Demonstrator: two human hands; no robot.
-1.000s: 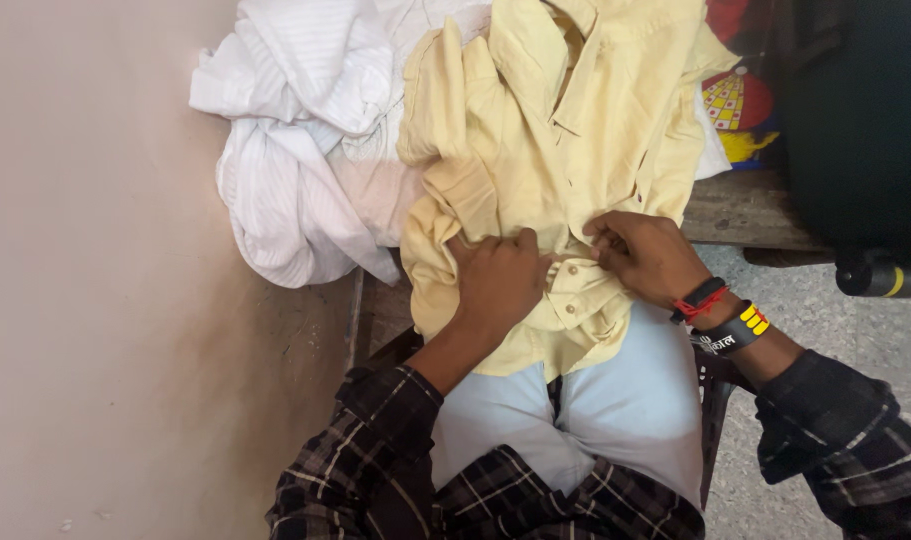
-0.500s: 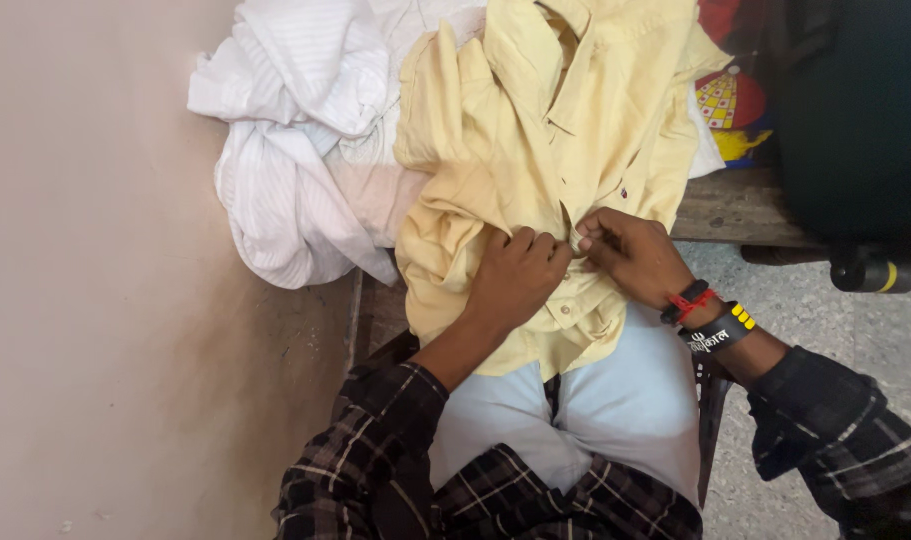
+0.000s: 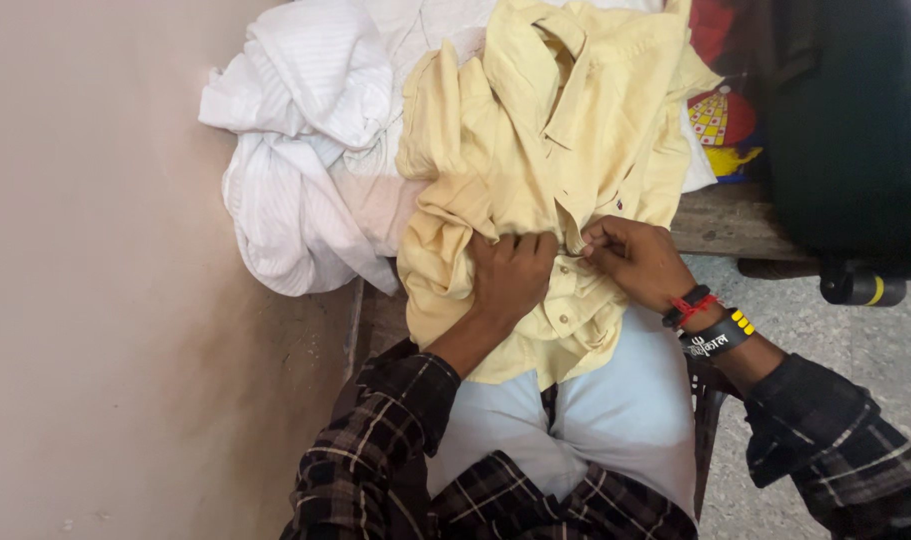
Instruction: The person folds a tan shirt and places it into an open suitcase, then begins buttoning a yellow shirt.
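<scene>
Yellow shirt pinched between both hands

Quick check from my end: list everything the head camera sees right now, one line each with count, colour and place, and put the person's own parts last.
yellow shirt: 1, pale yellow, spread from the wooden surface down onto the lap
white garments: a crumpled pile, count unclear, white with fine stripes, left of the yellow shirt
wooden surface: 1, brown, under the clothes
patterned item: 1, red and yellow, right of the yellow shirt, partly hidden
dark bag: 1, black, far right
wall: 1, beige, left side
floor: grey, lower right
wristbands: 2, one red, one black with yellow marks, on the right wrist
left hand: 1, gripping the shirt's front edge
right hand: 1, pinching the shirt's front edge opposite
</scene>
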